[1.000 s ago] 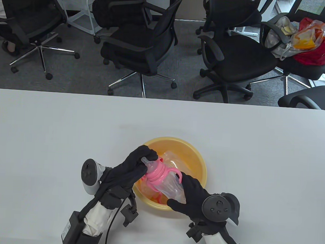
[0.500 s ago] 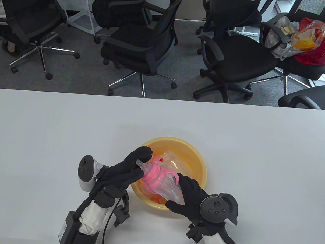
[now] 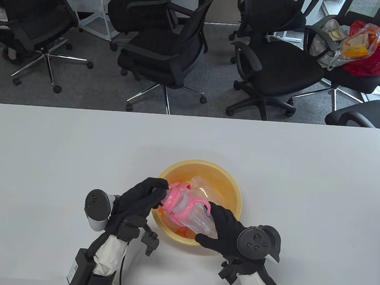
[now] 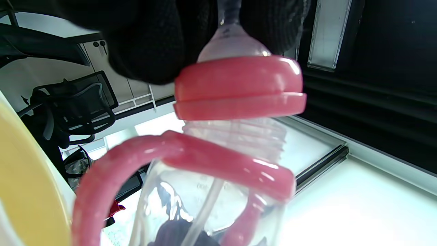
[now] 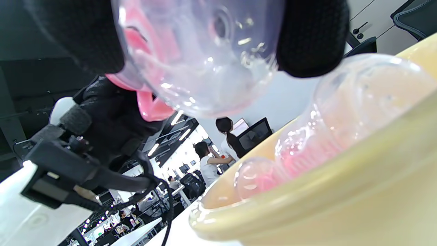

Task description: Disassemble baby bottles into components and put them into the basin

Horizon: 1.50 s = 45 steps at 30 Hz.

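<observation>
Over the yellow basin [image 3: 230, 185], right hand [image 3: 225, 224] grips the bottle [image 3: 199, 220]; left hand [image 3: 143, 195] pinches the teat [image 4: 228, 37]. Pink collar [image 4: 239, 87] unscrewed, off threads; next, lift clear, drop in.

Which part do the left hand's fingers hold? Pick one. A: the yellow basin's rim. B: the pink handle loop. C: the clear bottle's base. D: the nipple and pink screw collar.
D: the left hand grips the nipple and pink screw collar, lifted off the bottle's threads; the right hand holds the clear bottle.
</observation>
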Available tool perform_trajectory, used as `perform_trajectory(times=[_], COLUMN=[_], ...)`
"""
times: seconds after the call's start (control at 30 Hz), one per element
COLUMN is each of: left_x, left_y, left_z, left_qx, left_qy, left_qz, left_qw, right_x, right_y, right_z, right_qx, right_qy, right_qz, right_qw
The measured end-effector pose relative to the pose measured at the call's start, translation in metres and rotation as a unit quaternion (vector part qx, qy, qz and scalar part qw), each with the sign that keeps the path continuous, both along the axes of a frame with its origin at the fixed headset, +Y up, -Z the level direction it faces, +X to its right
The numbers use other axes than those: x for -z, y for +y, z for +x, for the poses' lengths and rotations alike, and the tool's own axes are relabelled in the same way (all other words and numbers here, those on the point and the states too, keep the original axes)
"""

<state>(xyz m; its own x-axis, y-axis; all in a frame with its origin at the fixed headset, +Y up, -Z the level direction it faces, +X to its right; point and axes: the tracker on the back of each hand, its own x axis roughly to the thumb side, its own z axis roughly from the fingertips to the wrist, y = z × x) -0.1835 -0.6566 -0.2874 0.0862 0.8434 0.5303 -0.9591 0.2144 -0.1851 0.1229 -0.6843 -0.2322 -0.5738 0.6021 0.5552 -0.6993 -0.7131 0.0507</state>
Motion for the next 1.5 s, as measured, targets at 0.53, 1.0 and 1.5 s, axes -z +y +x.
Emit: perform_trajectory(times=[0.53, 1.0, 1.5], left_x=[-0.014, -0.031, -0.028], left_y=[0.024, 0.039, 0.028], left_z=[-0.020, -0.013, 0.005], left_qx=[-0.084, -0.093, -0.024], left_qy=[0.023, 0.020, 0.005], left_qz=[0.022, 0.062, 0.050], left_qw=[0.996, 0.994, 0.998], right_x=[0.010, 0.016, 0.018], right_y=[-0.002, -0.009, -0.009], right_z=[0.024, 0.033, 0.046], right_qx=[-0.036, -0.089, -0.051], right_qy=[-0.017, -0.058, -0.070], right_qz=[-0.043, -0.052, -0.058], right_qw=[0.998, 0.993, 0.995])
